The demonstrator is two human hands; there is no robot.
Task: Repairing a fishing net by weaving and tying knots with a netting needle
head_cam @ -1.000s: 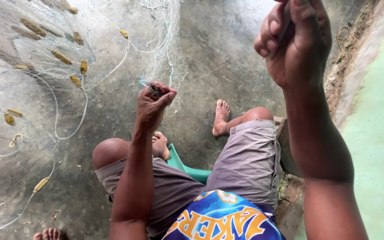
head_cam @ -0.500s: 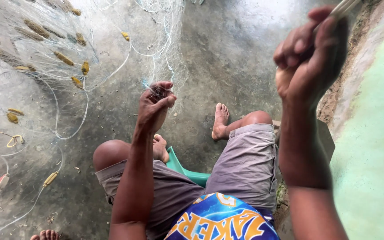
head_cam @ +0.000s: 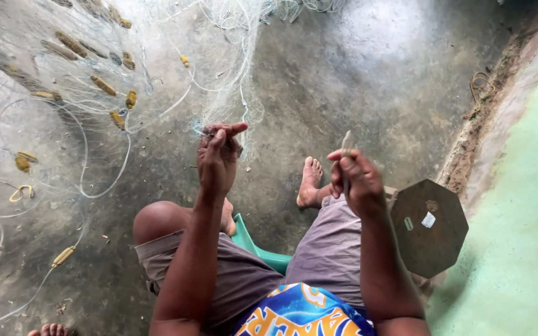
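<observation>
Since the earlier picture, the right hand [head_cam: 355, 182] had come down from high beside the green wall [head_cam: 524, 205] to the level of the knees, while the left hand [head_cam: 218, 157] had stayed at the same place on the net. The fishing net [head_cam: 157, 74] lay spread on the concrete floor [head_cam: 368, 81], beyond the left hand and to its left, with yellow floats [head_cam: 104, 85] tied along its white cord [head_cam: 104, 186].

The left fingers [head_cam: 226, 132] were clenched on a small bunch of the mesh, lifted just off the floor. The right fingers were closed around a thin, pale netting needle [head_cam: 346, 148], which stood upright out of the fist.

The net looked very light, soft and limp, with fine thread that probably tangles and catches easily, so it seemed best held by pinching a gathered bunch near the working point, as the left hand did. The needle looked stiff and light. An octagonal brown stool top [head_cam: 429, 227] stood just right of the right hand.
</observation>
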